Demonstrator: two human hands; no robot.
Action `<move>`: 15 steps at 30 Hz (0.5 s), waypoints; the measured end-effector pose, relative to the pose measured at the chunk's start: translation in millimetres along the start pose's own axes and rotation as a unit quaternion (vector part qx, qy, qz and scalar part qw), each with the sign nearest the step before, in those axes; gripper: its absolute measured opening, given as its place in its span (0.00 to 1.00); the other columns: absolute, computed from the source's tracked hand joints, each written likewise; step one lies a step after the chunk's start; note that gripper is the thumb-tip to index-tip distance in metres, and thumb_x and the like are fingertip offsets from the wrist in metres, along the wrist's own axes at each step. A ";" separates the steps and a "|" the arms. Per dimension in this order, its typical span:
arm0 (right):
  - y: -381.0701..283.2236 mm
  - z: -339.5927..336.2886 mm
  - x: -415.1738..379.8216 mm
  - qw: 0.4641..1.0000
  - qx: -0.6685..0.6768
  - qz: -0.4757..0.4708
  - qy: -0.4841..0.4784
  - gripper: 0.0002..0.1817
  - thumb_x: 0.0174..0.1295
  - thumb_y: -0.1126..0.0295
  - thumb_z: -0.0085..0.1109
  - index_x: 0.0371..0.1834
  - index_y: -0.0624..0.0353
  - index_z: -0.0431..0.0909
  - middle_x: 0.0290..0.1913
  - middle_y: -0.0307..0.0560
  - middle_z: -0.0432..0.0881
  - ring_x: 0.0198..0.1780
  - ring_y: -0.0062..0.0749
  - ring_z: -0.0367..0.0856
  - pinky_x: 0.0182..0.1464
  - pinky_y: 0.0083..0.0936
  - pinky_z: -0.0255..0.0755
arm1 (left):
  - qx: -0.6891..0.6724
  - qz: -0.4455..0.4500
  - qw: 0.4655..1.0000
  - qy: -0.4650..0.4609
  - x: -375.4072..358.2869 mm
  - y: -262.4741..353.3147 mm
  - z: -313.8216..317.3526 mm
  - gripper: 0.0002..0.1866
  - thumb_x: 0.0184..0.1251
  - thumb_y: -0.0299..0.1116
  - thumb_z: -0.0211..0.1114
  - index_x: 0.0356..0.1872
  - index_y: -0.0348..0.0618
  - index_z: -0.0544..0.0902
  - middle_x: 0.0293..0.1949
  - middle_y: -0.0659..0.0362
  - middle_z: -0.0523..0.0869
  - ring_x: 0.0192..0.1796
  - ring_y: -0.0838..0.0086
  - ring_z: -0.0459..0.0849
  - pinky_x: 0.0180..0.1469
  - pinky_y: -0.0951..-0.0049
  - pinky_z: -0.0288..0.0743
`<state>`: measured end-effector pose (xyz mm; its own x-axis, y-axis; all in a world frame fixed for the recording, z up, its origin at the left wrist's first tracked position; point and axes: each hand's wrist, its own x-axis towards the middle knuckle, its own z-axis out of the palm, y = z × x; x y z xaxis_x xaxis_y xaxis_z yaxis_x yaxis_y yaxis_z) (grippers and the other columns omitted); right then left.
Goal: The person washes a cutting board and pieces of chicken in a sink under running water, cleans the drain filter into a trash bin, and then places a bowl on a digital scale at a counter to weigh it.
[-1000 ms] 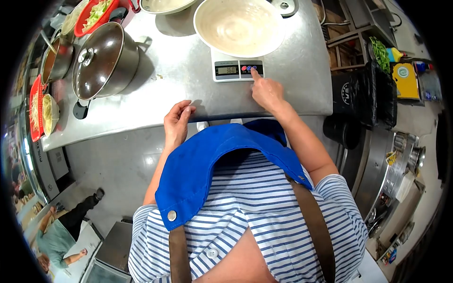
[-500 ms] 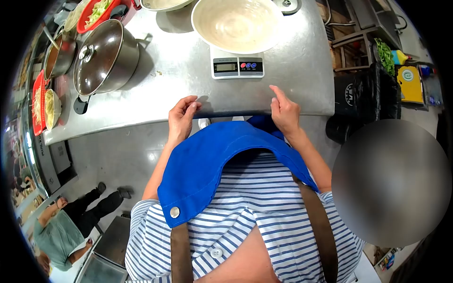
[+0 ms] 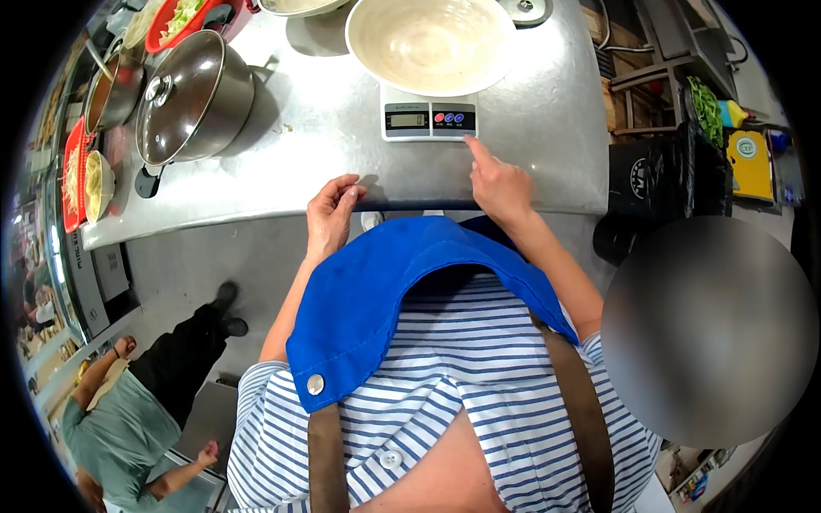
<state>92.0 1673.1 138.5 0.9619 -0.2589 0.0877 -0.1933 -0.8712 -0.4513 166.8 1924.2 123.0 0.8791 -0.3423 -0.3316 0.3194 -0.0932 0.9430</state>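
Note:
A white kitchen scale [image 3: 430, 135] with a small display and several coloured buttons sits on the steel table. On top of it rests a wide cream bowl [image 3: 428, 47], with nothing showing inside. My right hand [image 3: 502, 185] holds nothing; its index finger is stretched out, the tip right at the scale's lower right edge, and the other fingers are curled. My left hand [image 3: 332, 208] hovers by the table's front edge, empty, with fingers loosely bent and thumb apart.
Left on the steel table [image 3: 547, 162] stand a lidded pot [image 3: 224, 107], an open pot [image 3: 120, 94], red baskets and a small bowl [image 3: 99, 184] of food shreds. Black bins [image 3: 646, 175] flank the right side. A person [image 3: 128, 427] in green is at lower left.
My right hand has moved left and slightly forward, its index fingertip reaching the scale's edge. My left hand has barely moved. The person in green has shifted stance and now has an arm out.

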 end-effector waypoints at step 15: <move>-131.4 77.3 38.5 0.864 0.159 -0.378 -0.292 0.18 0.53 0.73 0.51 0.49 0.47 0.72 0.33 0.46 0.78 0.34 0.43 0.77 0.33 0.36 0.71 | 0.033 -0.048 0.948 0.313 -109.3 -68.2 -90.3 0.11 0.61 0.27 0.54 0.43 0.34 0.76 0.33 0.57 0.83 0.36 0.76 0.80 0.41 0.76 0.74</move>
<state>169.3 1809.8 132.5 0.7416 0.6695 0.0432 0.5064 -0.5164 -0.6906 80.8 2052.4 92.5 0.8911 0.2901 -0.3490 0.4048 -0.1605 0.9002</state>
